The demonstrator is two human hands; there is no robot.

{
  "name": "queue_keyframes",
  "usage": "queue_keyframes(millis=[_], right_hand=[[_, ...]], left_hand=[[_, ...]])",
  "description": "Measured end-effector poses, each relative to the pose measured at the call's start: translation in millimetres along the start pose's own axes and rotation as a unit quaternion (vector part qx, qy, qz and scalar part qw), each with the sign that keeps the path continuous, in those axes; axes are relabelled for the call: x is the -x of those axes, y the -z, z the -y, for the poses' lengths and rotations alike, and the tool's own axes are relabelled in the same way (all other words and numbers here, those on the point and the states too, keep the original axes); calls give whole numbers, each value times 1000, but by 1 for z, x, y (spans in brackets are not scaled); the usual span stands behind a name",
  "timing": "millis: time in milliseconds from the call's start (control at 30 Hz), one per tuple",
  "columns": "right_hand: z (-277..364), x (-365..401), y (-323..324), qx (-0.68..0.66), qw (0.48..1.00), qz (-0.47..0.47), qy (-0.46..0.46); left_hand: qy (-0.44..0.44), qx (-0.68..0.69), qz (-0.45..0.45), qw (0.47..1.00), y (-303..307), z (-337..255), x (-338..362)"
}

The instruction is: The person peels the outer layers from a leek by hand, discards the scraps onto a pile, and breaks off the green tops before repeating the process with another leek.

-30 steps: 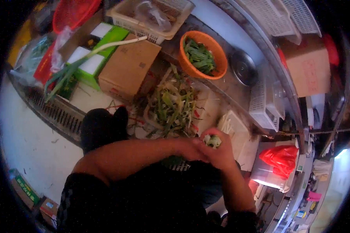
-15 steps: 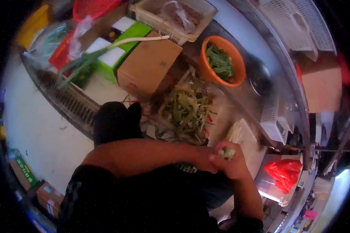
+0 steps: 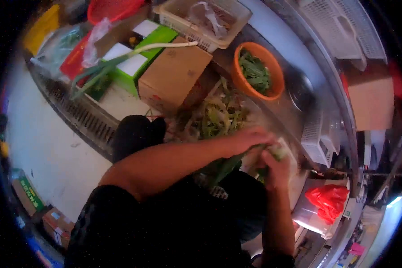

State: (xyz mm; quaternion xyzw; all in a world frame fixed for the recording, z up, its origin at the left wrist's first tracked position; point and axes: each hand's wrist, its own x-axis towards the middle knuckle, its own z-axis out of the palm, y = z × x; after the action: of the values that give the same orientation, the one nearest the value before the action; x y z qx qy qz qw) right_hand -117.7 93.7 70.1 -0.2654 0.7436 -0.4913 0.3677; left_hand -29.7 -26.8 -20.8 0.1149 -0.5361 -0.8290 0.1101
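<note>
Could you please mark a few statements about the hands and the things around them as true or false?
1. The left hand and the right hand both grip a green stalk. True.
2. The orange bowl is empty. False: it holds green leaves.
3. A long scallion lies across the cardboard box. True.
4. The red bag lies on the pile of trimmings. False: it sits apart from the pile, at the lower right.
</note>
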Motion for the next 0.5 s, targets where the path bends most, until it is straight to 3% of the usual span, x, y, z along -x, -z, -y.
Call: queue_keyframes(millis=[67,100,300,400,500], right_hand=[[-8,0,-22,49,998,7,43],[-17,-4,-23,50,998,5,42],[-36,-11,-28,140,986,-53,68],[-38,-11,-27,112,992,-55,17],[-36,-9,-34,2,998,-60,-21]], left_hand=[[-70,125,-3,990,-1,13,-6],[-27,73,-11,997,0,0,4],[-27,55,-10,998,8,0,6],[-42,26,-46,998,5,8,2],[-53,40,-55,996,0,8,3]])
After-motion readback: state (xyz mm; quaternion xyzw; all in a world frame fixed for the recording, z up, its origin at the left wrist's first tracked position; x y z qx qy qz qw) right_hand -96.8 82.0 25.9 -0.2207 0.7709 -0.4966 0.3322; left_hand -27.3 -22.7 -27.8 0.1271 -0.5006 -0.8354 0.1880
